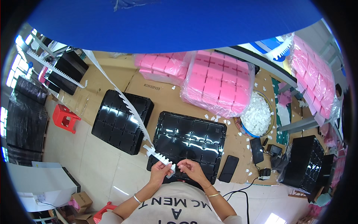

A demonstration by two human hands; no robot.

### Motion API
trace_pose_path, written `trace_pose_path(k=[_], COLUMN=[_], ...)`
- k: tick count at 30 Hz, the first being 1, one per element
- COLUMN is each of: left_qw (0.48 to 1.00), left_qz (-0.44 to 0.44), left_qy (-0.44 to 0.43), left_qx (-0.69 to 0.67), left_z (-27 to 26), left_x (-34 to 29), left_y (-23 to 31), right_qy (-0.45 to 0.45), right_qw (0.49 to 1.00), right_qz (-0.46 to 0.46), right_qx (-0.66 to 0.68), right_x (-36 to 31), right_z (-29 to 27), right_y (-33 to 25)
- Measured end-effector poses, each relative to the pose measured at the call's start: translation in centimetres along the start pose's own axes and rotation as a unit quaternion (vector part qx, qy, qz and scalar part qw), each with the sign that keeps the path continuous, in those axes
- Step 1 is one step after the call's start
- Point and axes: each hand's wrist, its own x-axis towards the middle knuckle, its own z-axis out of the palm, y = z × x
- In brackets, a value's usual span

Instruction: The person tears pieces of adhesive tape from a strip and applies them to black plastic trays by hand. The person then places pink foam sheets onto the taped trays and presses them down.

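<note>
The floor (100, 168) is pale glossy tile, with flattened brown cardboard (164, 95) spread over much of it. Daylight comes through windows (13, 67) at the far left and glints off the tiles. A red stool (65, 117) stands on the floor at left, near stacks of black wrapped bundles (26, 115). Clear bags of pink foam blocks (218, 84) lie on the cardboard, more of them at right (317, 80). A round basin of white scraps (256, 114) sits beside them, with loose scraps scattered about. A blue sheet (175, 22) fills the top.
</note>
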Motion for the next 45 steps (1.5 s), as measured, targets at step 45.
trace_pose_path(k=[45], left_qw=[0.993], left_qz=[-0.02], left_qy=[0.048], left_qx=[0.106], left_z=[-5.8], left_x=[-2.4], left_y=[-2.1], right_qy=[0.134], right_qw=[0.854], right_qz=[-0.085], right_qx=[-0.495], right_x=[-8.5], right_z=[-8.3], right_y=[0.3])
